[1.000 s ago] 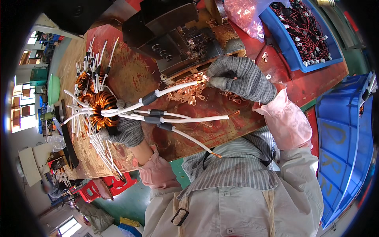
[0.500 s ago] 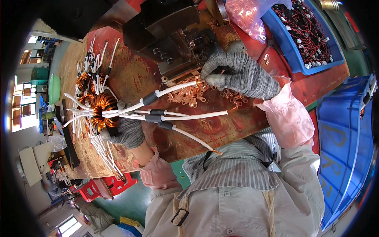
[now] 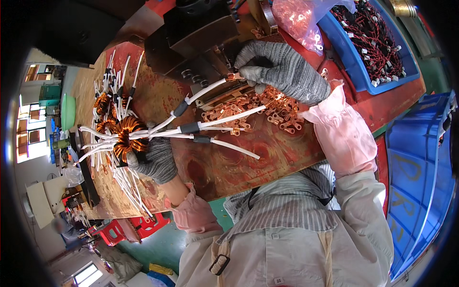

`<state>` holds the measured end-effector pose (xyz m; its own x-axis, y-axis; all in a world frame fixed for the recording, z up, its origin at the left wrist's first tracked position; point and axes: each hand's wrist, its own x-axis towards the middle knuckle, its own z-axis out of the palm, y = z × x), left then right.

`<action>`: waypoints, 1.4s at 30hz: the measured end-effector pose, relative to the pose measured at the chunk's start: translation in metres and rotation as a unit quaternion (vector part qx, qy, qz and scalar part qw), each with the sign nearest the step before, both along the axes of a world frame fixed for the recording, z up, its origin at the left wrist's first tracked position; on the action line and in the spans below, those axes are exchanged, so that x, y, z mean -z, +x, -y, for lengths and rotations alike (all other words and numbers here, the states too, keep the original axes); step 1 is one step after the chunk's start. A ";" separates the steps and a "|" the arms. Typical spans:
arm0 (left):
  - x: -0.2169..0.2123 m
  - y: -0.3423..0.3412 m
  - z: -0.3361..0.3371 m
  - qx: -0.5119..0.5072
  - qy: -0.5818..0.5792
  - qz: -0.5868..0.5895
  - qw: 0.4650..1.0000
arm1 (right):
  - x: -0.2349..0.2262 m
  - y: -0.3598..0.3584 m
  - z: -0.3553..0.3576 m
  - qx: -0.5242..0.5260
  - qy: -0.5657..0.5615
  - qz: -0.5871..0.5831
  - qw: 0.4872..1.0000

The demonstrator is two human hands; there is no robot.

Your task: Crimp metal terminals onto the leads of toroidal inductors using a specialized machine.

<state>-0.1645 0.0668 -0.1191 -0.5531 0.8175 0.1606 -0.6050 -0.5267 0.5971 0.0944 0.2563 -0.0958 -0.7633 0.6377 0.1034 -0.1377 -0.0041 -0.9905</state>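
Observation:
My left hand [image 3: 157, 161], in a grey knit glove, is closed around a copper-wound toroidal coil [image 3: 128, 137] with white leads and black sleeves. One white lead [image 3: 209, 92] runs up to the dark metal press [image 3: 203, 36]. At its tip is a copper terminal lug [image 3: 233, 77], pinched between the thumb and fingers of my gloved right hand [image 3: 282, 69] at the press's front. My fingers partly hide the lug. The other white leads spread over the table, apart from the press. Below my right hand lies a pile of loose copper lugs [image 3: 229, 114].
More coils with white leads [image 3: 107, 107] lie at the table's left. A bag of lugs [image 3: 299, 21] and a blue tray of dark red and black wires [image 3: 368, 43] sit at the back right. A large blue bin [image 3: 416, 177] stands right of the table.
My right hand has moved up and slightly left, bringing the lead's end to the press, with a copper lug now visible on it. My left hand still holds the coil.

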 end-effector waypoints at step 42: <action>0.005 -0.003 -0.007 0.003 -0.009 0.001 1.000 | 0.003 -0.004 -0.015 0.108 0.041 0.033 0.993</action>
